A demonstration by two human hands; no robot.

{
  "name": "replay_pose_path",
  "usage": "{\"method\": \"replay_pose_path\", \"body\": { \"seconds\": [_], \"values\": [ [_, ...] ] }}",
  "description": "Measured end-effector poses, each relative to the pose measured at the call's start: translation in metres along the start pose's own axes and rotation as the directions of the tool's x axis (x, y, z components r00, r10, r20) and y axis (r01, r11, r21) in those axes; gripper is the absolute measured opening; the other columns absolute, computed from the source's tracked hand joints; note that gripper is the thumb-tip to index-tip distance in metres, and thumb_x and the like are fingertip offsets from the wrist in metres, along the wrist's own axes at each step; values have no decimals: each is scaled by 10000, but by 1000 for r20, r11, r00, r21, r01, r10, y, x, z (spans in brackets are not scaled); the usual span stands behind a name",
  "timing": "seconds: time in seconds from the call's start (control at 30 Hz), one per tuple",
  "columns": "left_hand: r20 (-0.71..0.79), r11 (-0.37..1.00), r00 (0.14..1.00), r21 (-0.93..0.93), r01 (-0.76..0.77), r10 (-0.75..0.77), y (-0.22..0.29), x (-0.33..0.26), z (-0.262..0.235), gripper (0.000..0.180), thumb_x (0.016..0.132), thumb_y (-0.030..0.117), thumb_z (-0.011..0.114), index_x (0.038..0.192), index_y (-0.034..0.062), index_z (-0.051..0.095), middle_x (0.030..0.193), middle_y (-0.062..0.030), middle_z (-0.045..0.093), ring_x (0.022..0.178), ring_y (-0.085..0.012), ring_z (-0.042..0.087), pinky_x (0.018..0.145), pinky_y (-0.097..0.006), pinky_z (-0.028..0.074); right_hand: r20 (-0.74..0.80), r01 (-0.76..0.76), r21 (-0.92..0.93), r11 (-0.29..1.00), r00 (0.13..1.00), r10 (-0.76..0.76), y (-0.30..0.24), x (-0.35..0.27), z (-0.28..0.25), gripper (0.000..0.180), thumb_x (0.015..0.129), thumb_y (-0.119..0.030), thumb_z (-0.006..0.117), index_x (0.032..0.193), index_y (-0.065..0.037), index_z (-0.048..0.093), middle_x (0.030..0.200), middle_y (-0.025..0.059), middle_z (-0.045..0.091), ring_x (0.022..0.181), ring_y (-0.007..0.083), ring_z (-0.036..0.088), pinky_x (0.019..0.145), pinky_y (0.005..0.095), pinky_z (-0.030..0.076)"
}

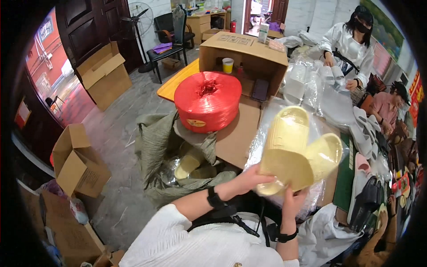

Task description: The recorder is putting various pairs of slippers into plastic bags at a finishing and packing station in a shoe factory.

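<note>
A pair of pale yellow slide slippers point(287, 151) is held up in front of me, over clear plastic bags point(262, 142) on the table. The two slippers overlap and fan apart at the toe ends. My left hand point(254, 180) is closed on the left edge near the heels. From below, my right hand point(294, 202) grips the heel ends, its fingers partly hidden behind them. The slippers shine as if wrapped in clear film, but I cannot tell for sure. Left of my hands, another yellow slipper point(189, 165) lies in an open green woven sack point(155, 153).
A big red roll of plastic twine point(207, 102) sits beyond the sack. Behind it, a cardboard box point(243, 44) holds a yellow cup point(227, 66). Grey slippers point(362, 129) line the right side. Across the table a masked person point(351, 49) handles white slippers. Open cartons point(80, 164) stand on the floor.
</note>
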State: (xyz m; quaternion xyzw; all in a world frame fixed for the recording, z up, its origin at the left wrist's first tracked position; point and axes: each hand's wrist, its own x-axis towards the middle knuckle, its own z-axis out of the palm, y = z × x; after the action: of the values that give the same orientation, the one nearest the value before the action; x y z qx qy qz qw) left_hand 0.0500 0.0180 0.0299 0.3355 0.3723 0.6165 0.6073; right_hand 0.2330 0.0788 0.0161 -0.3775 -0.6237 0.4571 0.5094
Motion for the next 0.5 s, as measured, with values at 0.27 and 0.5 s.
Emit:
{"method": "replay_pose_path", "body": {
  "seconds": [0.27, 0.5],
  "values": [
    [-336, 956, 941, 263, 128, -34, 92, -206, -135, 599, 798, 11, 735, 1356, -27, 521, 1239, -102, 646, 1131, -202, 627, 977, -362, 508, 593, 232, -102, 967, 795, -128, -17, -16, 14, 616, 705, -209, 892, 1203, -32, 576, 975, 92, 613, 766, 175, 552, 680, 295, 482],
    [-589, 948, 746, -128, 293, -310, 114, -349, -208, 573, 840, 71, 703, 1368, -43, 510, 1307, -148, 622, 1155, -239, 634, 1023, -372, 488, 443, 38, -13, 999, 896, -28, 9, -11, 9, 381, 784, -50, 786, 1136, -50, 638, 901, 15, 636, 729, 82, 547, 639, 230, 454]
  ]
}}
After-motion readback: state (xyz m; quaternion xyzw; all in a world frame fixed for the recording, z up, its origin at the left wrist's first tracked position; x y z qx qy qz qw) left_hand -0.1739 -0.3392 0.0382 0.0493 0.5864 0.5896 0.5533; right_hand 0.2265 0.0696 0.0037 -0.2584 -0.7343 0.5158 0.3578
